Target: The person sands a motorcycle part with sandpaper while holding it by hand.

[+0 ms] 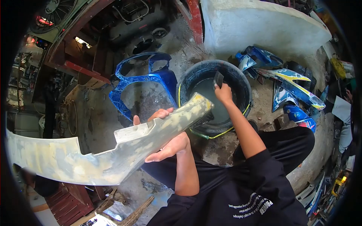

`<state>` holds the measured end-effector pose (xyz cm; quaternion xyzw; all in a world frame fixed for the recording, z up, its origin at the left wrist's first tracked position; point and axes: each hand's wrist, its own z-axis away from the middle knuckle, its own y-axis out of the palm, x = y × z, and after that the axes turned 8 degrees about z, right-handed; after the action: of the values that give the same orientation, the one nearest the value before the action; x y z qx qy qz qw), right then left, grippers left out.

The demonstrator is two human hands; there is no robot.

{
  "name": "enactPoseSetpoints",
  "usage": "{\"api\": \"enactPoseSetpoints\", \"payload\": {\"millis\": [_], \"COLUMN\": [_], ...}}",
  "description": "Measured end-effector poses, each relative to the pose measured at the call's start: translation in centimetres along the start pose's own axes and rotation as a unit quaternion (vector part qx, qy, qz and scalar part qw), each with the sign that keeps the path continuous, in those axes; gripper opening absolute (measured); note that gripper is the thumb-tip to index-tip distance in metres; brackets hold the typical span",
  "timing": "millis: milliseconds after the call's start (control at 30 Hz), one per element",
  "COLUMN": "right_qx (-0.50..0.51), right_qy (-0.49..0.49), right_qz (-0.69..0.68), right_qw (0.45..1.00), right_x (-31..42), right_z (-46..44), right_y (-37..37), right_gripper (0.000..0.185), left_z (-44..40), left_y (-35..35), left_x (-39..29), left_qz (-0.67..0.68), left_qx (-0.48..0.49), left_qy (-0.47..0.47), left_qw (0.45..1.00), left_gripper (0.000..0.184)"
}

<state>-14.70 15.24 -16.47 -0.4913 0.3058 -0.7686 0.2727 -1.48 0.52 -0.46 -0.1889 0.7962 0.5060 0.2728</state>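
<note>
A long, curved panel, patchy grey, white and pale yellow, stretches from the far left to the rim of the bucket. My left hand holds it from below, with the palm under the panel and fingertips showing past its upper edge. Over the dark bucket of greyish water, my right hand is closed on a small dark flat piece. The panel's narrow yellowish end is to the left of my right hand, apart from it.
A blue frame-like fairing lies on the floor left of the bucket. Blue, white and yellow painted panels are piled at the right, below a pale wall. Wooden slats stand at the lower left. Another person's hand shows at the far right edge.
</note>
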Motion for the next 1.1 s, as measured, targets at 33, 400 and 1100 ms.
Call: {"api": "enactPoseSetpoints", "payload": {"millis": [33,400,1100], "right_qx": [0.000,0.116,0.262], "right_qy": [-0.001,0.314,-0.192], "right_qz": [0.001,-0.227,-0.320], "right_qw": [1.000,0.914,0.890], "right_x": [-1.3,-9.2,2.0], "right_z": [-1.4,-7.5,7.8], "right_y": [2.1,12.3,1.8], "right_gripper": [0.040,0.046,0.061], "left_z": [0.0,-0.3,3.6], "left_y": [0.0,-0.6,-0.9], "left_x": [0.2,2.2,9.6], "left_qz": [-0.012,-0.023,-0.092], "left_qx": [0.009,0.020,0.113], "left_qy": [0.016,0.031,-0.074], "left_qw": [1.000,0.999,0.986], "left_gripper": [0.114,0.111,0.105]}}
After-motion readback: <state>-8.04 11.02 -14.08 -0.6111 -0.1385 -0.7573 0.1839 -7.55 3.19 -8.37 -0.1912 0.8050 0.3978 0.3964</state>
